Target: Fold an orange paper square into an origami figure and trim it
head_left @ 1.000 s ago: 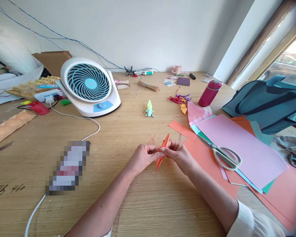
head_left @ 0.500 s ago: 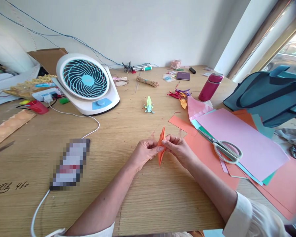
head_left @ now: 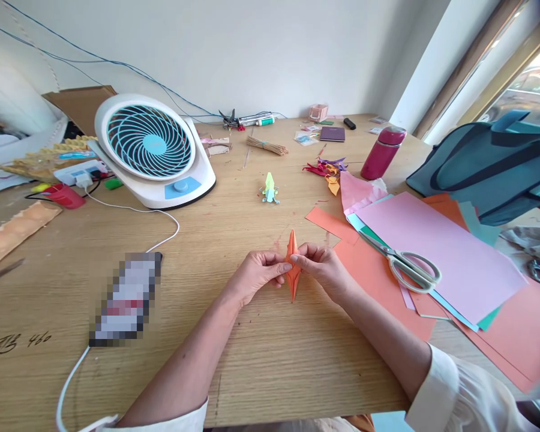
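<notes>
Between my two hands is a folded orange paper [head_left: 293, 282], a narrow pointed diamond with several layers, held upright above the table. My left hand [head_left: 257, 273] pinches its left side between thumb and fingers. From the other side my right hand [head_left: 323, 268] grips it, the thumb pressed near the middle fold. Fingertips behind the paper are partly hidden. Beyond the hands stands a small green and light-blue folded paper figure [head_left: 270, 189].
Scissors [head_left: 407, 264] lie on pink sheets [head_left: 441, 252] and orange sheets [head_left: 369, 282] at right. Further back are a red bottle [head_left: 383, 153] and a teal bag [head_left: 481, 168]. A fan [head_left: 153, 150] and a blurred phone [head_left: 126, 300] with a cable are at left.
The orange paper has turned, so its front folds show wider. Both hands keep hold of it, with the left fingers slightly shifted. The whole view has moved a little.
</notes>
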Motion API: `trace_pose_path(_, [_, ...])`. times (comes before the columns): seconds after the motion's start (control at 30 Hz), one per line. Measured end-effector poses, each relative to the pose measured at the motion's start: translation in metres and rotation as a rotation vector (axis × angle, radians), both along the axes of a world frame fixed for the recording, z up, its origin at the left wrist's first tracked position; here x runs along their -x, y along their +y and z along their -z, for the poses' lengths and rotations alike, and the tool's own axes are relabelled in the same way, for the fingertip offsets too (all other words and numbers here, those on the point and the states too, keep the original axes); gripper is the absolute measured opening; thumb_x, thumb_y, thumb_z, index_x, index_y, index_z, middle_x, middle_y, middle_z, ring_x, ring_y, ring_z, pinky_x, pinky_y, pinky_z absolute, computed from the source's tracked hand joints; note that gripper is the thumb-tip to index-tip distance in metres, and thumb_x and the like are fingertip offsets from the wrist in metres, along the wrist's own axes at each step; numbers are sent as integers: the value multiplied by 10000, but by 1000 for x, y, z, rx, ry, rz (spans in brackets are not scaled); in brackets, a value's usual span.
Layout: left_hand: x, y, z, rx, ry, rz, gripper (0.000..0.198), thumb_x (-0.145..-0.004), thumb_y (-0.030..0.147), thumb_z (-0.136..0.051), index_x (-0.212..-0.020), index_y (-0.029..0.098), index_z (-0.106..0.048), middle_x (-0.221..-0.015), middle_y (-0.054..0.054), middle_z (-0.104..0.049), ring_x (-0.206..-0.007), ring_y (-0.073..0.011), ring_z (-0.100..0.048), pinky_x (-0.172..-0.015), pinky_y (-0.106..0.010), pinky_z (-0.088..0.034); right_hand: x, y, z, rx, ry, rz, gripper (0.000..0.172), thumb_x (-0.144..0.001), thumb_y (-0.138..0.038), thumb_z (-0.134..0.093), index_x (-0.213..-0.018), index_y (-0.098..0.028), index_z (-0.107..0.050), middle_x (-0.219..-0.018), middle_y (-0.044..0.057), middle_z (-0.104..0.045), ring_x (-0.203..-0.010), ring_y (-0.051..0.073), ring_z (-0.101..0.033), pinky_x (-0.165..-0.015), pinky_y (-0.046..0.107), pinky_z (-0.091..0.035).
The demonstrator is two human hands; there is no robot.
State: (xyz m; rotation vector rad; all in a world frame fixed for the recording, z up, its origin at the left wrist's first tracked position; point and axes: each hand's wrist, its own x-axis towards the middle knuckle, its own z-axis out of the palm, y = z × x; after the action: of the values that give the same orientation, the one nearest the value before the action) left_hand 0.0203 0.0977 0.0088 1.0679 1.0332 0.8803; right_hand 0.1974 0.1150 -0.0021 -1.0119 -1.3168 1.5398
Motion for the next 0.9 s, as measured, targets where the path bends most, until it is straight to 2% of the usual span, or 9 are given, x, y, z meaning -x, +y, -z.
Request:
trace_pose_path(0.23, [-3,0,4,-45,87,-25,322,-620,404,-882,-700,134,-727,-651,13,-623,-510,-63,-489,-514,-211,-402,1,-2,4,-92,-61,4,395,-727,-551,-782,-720,-186,-630,-679,12,-659,-606,132,-545,-564,262,-393])
trace_pose_path(0.43, [-5,-1,-1,-97,137,-33,308,-653,395,-852,-693,126,-707,-622,31,-578,-495,-47,-430,-484,-187,-346,2,-6,-1,-141,-106,-2,396,-786,-570,-721,-794,-181,-648,-697,13,-653,-630,139,-568,-586,263,-435])
trace_pose_path(0.53, [-3,2,-2,-140,141,-174,328,-631,404,-848,-629,133,-663,-576,38,-560,-481,-51,-416,-470,-187,-321,3,-5,-9,-244,-201,34,389,-879,-558,-614,-992,-191,-672,-728,10,-639,-668,150,-580,-612,269,-459])
trace_pose_path(0.6, [1,6,-1,-166,155,-297,338,-628,405,-835,-583,140,-629,-518,53,-519,-465,-54,-400,-465,-189,-305,-6,-3,-16,-336,-301,124,369,-912,-519,-570,-1064,-195,-658,-760,15,-632,-675,153,-580,-618,274,-471])
trace_pose_path(0.67, [6,10,0,-194,165,-376,314,-650,392,-815,-594,141,-635,-513,59,-514,-469,-49,-383,-475,-185,-294,-30,-3,-20,-435,-455,237,320,-920,-456,-559,-1081,-196,-650,-833,41,-652,-730,172,-615,-656,290,-493])
trace_pose_path(0.73, [12,13,1,-229,174,-458,292,-679,382,-789,-604,142,-641,-524,59,-526,-479,-47,-385,-488,-182,-294,-70,-5,-18,-558,-730,350,283,-922,-402,-539,-1098,-209,-648,-952,74,-668,-805,199,-635,-708,322,-504])
trace_pose_path(0.83, [17,15,1,-271,180,-530,271,-697,365,-774,-611,143,-644,-540,54,-548,-498,-51,-422,-508,-179,-317,-146,-17,1,-610,-1208,570,314,-929,-397,-482,-1121,-218,-654,-1081,131,-647,-914,277,-637,-777,415,-494])
trace_pose_path(0.9, [18,15,0,-287,176,-540,266,-704,364,-768,-617,147,-641,-546,47,-567,-507,-61,-466,-509,-177,-342,-189,-28,18,-604,-1377,544,312,-923,-407,-479,-1051,-208,-681,-1036,166,-643,-970,313,-625,-793,429,-488])
